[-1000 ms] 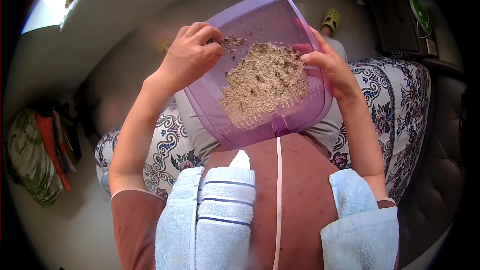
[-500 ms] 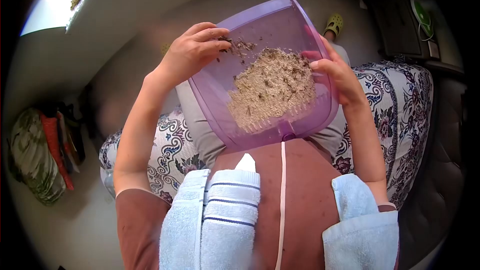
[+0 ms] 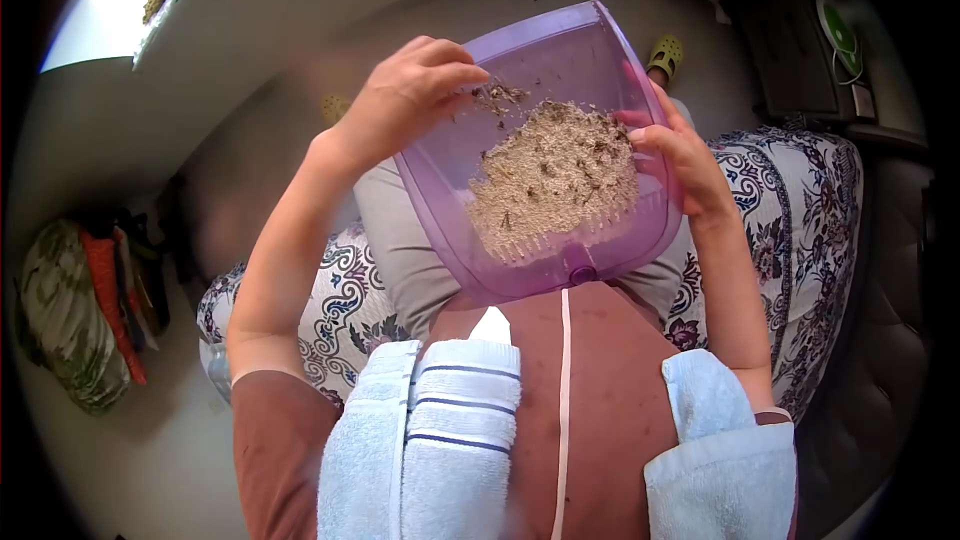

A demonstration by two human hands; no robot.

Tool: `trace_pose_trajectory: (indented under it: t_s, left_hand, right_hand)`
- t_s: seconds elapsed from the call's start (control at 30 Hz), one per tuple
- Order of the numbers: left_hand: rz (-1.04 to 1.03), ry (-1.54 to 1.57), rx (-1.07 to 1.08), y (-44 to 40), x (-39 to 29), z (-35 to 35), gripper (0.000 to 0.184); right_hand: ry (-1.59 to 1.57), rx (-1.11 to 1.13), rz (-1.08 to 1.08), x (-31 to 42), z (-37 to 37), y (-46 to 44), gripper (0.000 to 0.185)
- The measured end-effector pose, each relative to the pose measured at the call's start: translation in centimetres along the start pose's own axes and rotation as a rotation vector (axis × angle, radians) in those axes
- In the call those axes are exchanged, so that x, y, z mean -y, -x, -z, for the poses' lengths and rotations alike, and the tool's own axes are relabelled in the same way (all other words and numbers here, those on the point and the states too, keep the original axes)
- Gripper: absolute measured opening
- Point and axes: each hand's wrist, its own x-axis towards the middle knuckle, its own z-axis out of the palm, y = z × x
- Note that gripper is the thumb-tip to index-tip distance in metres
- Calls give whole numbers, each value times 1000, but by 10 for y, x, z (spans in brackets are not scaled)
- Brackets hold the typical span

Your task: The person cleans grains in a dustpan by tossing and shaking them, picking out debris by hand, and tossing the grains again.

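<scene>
A translucent purple dustpan (image 3: 440,215) is tilted in front of my torso, above my lap. In it lies a heap of pale tan grain (image 3: 545,185) speckled with dark bits. My right hand (image 3: 675,155) grips the dustpan's right wall, thumb inside and fingers behind. My left hand (image 3: 415,95) reaches over the upper left edge, fingers bent and drawn together at a clump of dark dry debris (image 3: 503,95) on the pan floor. The left thumb is mostly hidden, and how much debris the fingertips pinch is hard to see.
I sit on a surface covered with patterned cloth (image 3: 785,190). Light blue towels (image 3: 460,420) hang over my front. Yellow-green clogs (image 3: 665,55) are on the floor. A dark cabinet (image 3: 785,50) stands at upper right; clothes (image 3: 70,310) are at left, and a bright ledge (image 3: 110,15) at upper left.
The dustpan has shifted slightly right and down with both hands on or at it. My left hand has moved a little right and its fingers have drawn in more over the dark debris.
</scene>
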Motion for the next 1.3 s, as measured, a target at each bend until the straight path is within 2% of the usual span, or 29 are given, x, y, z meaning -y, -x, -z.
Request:
trace_pose_trajectory:
  t_s: [0.17,0.37,0.5,0.6,0.63,0.77,0.9,1.0,1.03,1.17,1.3]
  left_hand:
    - [28,24,108,-9,-7,-15,22]
    - [25,-11,33,-1,15,-5,18]
    - [182,-226,-131,14,40,8,19]
    - [318,-200,-208,26,39,20,24]
    - [281,-124,-154,29,36,22,27]
    - [118,-50,58,36,17,19,23]
    - [302,145,172,36,48,24,19]
    - [352,-126,-106,39,55,25,18]
    - [318,-165,-166,38,52,25,19]
    - [41,33,6,24,17,18,22]
    - [0,-16,75,17,5,6,17]
  right_hand:
    - [10,-20,-8,1,-3,2,68]
    - [-11,8,19,-1,1,0,67]
    - [-1,14,25,-2,2,0,67]
    - [-14,23,30,-3,1,-1,68]
    - [-25,25,30,-2,1,-1,68]
    - [-29,45,17,-2,2,-1,68]
    - [24,52,37,-8,7,-5,73]
    - [1,26,37,-5,0,-1,71]
    - [-21,11,33,-3,-1,1,69]
    - [-1,24,19,-3,0,4,69]
    - [17,13,18,-4,0,3,68]
